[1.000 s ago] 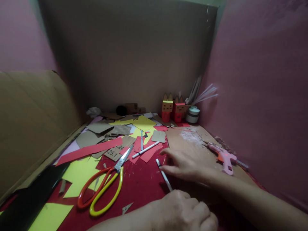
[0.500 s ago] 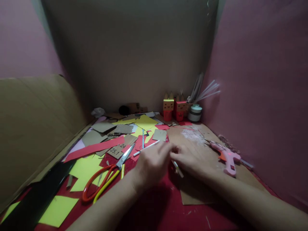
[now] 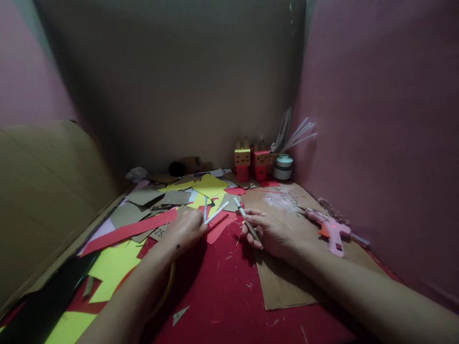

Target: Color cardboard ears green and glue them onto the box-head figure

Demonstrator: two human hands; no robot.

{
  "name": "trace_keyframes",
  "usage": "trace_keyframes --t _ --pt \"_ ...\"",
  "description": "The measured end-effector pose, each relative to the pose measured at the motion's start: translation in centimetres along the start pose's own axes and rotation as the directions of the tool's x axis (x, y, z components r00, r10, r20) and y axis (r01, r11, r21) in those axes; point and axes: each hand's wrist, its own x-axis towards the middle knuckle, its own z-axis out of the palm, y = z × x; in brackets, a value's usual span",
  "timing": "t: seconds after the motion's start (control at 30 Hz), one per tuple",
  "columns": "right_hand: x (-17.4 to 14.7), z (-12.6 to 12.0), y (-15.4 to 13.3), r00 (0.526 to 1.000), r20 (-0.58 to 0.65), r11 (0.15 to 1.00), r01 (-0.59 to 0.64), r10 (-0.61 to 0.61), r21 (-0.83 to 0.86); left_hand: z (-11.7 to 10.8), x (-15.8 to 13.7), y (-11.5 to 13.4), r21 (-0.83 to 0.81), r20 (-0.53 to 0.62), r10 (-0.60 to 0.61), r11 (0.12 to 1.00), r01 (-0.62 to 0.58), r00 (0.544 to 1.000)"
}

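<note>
My left hand [image 3: 186, 231] is closed at the left, with its fingertips mostly hidden. From it a slim white pen [image 3: 218, 211] sticks out to the upper right, a dark streak like its shadow on the red paper [image 3: 222, 227] below. In my right hand [image 3: 268, 231] a marker [image 3: 253, 230] slants, its white end with a dark ring pointing up and left. My right fingers wrap loosely round its greyish body. Under my left forearm, scissors [image 3: 168, 294] are largely covered; parts of the orange and yellow handles show.
Paper and cardboard scraps [image 3: 143, 195] cover the left and back of the red tabletop [image 3: 215, 277]. A cardboard sheet [image 3: 287, 286] lies at right, with a pink glue gun [image 3: 335, 234] beyond. Two box-headed figures [image 3: 242, 160] and a lidded jar [image 3: 283, 167] stand at the back.
My hands, together before, are now apart; the left moved left to the white pen. The marker in my right hand has turned so its white end points up. The view shifted slightly.
</note>
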Motion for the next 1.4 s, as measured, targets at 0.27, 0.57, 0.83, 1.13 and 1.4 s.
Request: trace_keyframes --t 0.27,0.57,0.83,1.13,1.4 --pt "-0.1 -0.1 -0.6 0.995 0.037 0.989 -0.098 0.094 0.114 -1.5 -1.2 2.0 -0.432 -0.158 0.160 0.876 -0.214 0.974" --pt "-0.4 -0.2 -0.6 0.987 0.084 0.974 -0.147 0.134 0.171 -0.6 -2.3 3.7 -0.158 -0.210 0.371 0.900 -0.406 0.904" --pt "-0.8 -0.3 -0.4 0.989 0.059 0.975 -0.143 0.135 0.168 0.0 -2.1 3.3 0.115 -0.182 0.388 0.921 -0.372 0.904" --pt "-1.1 -0.1 -0.8 0.978 0.102 0.972 -0.193 0.180 0.133 1.5 -2.1 3.5 0.298 -0.266 0.508 0.851 -0.431 0.819" --pt "-1.6 0.0 -0.8 0.971 0.091 0.967 -0.232 0.223 0.104 2.4 -2.4 4.0 0.417 -0.220 0.602 0.769 -0.484 0.768"
